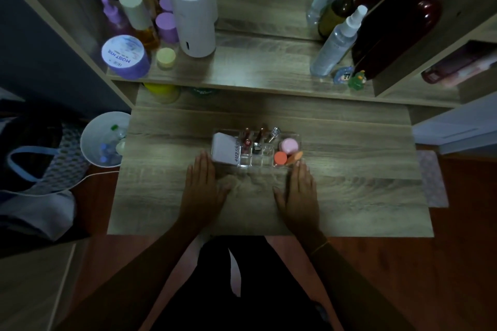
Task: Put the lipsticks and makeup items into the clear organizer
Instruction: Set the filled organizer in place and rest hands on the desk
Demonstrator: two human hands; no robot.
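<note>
The clear organizer (pixel 269 162) stands in the middle of the wooden desk. It holds a white compact (pixel 224 149) at its left end, two upright lipsticks (pixel 247 140) in the middle slots with a clear-capped tube (pixel 273 134) beside them, and a pink jar (pixel 289 144), an orange round item (pixel 280 158) and an orange sponge (pixel 294 157) on the right. My left hand (pixel 203 187) lies flat on the desk, fingertips at the organizer's left front corner. Palm down at the right front corner rests my right hand (pixel 300 193). Both hands hold nothing.
A raised shelf behind carries a white cylinder device (pixel 192 12), a purple tub (pixel 126 56), several bottles and jars on the left, and spray bottles (pixel 334 43) on the right. A white bin (pixel 103 140) stands left of the desk, with bags on the floor.
</note>
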